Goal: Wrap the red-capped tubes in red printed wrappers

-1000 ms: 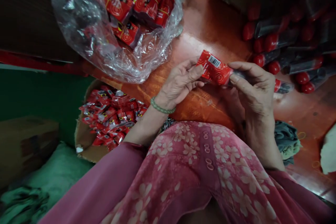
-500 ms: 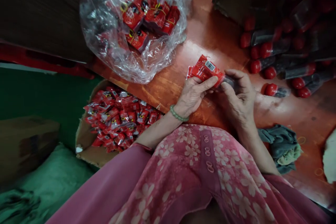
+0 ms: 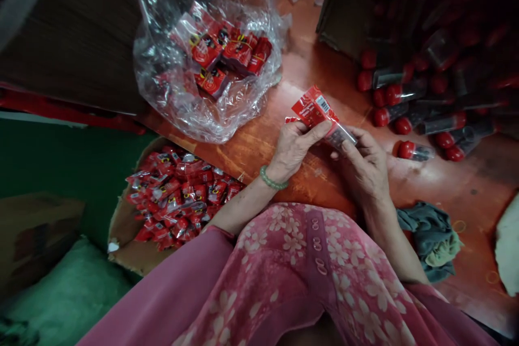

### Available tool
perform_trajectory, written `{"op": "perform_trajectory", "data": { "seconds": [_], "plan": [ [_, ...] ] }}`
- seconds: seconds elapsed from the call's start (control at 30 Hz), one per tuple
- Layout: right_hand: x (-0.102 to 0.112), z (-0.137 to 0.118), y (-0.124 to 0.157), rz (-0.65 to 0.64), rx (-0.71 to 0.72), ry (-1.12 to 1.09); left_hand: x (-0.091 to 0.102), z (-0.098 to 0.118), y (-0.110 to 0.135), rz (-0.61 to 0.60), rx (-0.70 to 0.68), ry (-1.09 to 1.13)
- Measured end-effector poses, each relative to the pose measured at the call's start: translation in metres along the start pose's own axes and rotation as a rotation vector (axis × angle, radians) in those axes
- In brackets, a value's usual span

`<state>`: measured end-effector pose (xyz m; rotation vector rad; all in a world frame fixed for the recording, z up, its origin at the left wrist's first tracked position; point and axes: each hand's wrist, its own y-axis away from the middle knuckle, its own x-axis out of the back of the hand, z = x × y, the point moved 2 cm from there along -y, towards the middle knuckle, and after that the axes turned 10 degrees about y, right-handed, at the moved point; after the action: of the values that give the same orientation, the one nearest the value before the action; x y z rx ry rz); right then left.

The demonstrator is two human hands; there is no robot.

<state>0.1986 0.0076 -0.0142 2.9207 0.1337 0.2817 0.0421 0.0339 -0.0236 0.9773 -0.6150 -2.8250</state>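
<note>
A red printed plastic packet (image 3: 312, 106) with a barcode lies between my hands above the table, slanting down to the right. Its clear lower end shows greyish, dark contents. My left hand (image 3: 292, 147), with a green bead bracelet at the wrist, pinches the packet between thumb and fingers. A bit more red packaging (image 3: 290, 119) pokes out behind those fingers. My right hand (image 3: 368, 166) is closed around the clear end, thumb on the near side; part of that end is hidden by the fingers. To its right lies a clear tube with a red cap (image 3: 414, 151).
A clear plastic bag (image 3: 239, 113) holding banded red packets sits at the upper left. Below it, a cardboard box (image 3: 124, 238) contains many filled red packets. Red-capped tubes (image 3: 441, 125) are heaped at right. A dark green cloth (image 3: 427, 227) rests on the table.
The packet has turned so more of its red face and clear end show. My right fingers have shifted down along the clear end. The whole view has shifted slightly.
</note>
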Motion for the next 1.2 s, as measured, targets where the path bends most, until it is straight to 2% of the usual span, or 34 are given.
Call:
{"op": "perform_trajectory", "data": {
  "seconds": [0.1, 0.3, 0.4, 0.53, 0.7, 0.83, 1.0, 1.1, 1.2],
  "plan": [
    [-0.002, 0.003, -0.004, 0.076, 0.006, -0.058, 0.0, -0.004, -0.003, 0.006, -0.06, -0.057],
    [-0.017, -0.003, -0.008, 0.216, 0.005, -0.023, -0.007, -0.006, -0.01, 0.113, -0.181, -0.131],
    [-0.02, 0.0, -0.012, 0.203, 0.012, -0.028, -0.008, -0.002, -0.013, 0.067, -0.147, -0.109],
    [-0.021, 0.009, -0.016, 0.143, 0.034, -0.14, -0.011, 0.003, -0.011, -0.027, -0.127, 0.009],
    [-0.022, 0.011, -0.015, 0.118, 0.063, -0.117, -0.019, 0.001, -0.002, -0.102, 0.009, 0.08],
    [-0.022, 0.011, -0.012, 0.088, 0.086, -0.177, -0.023, 0.001, 0.006, -0.105, -0.001, 0.114],
    [-0.026, 0.009, -0.011, 0.024, 0.087, -0.317, -0.024, 0.008, 0.014, -0.19, -0.024, 0.114],
    [-0.029, 0.005, -0.007, 0.085, 0.101, -0.244, -0.024, 0.01, 0.016, -0.164, -0.072, 0.16],
    [-0.031, 0.0, -0.002, 0.165, 0.146, -0.164, -0.022, 0.01, 0.017, -0.084, -0.129, 0.181]
  ]
}}
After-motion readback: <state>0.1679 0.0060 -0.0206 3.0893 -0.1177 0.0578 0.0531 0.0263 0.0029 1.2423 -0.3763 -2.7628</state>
